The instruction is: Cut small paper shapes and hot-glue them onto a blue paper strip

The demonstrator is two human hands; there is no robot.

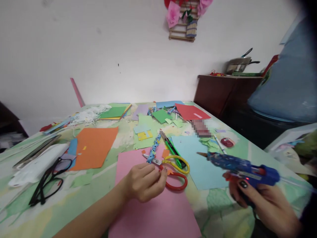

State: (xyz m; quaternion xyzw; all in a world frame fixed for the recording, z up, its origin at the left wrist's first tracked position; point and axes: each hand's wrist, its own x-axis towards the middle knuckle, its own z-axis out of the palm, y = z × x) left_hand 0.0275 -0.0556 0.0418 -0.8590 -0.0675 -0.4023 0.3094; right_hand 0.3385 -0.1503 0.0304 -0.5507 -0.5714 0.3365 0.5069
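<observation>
My left hand (146, 182) is closed, its fingers curled around the near end of a slim blue stick with dark spots (154, 148), which tilts up and away. Beneath it lie open scissors (182, 181) with one red and one yellow handle loop. A green and black utility knife (173, 150) rests just behind the scissors. On the right, my right hand (262, 198) grips a blue glue gun (244, 168), nozzle pointing left and a small red light glowing. Its nozzle is apart from the stick. Pink paper (156, 218) lies under my left hand.
Light blue paper (210, 177), orange paper (95, 148) and red paper (190, 111) are spread over the table. Black glasses (41, 185) and a white packet (39, 165) lie at left. White string (90, 114) is heaped farther back. A dark red cabinet (218, 92) stands at right.
</observation>
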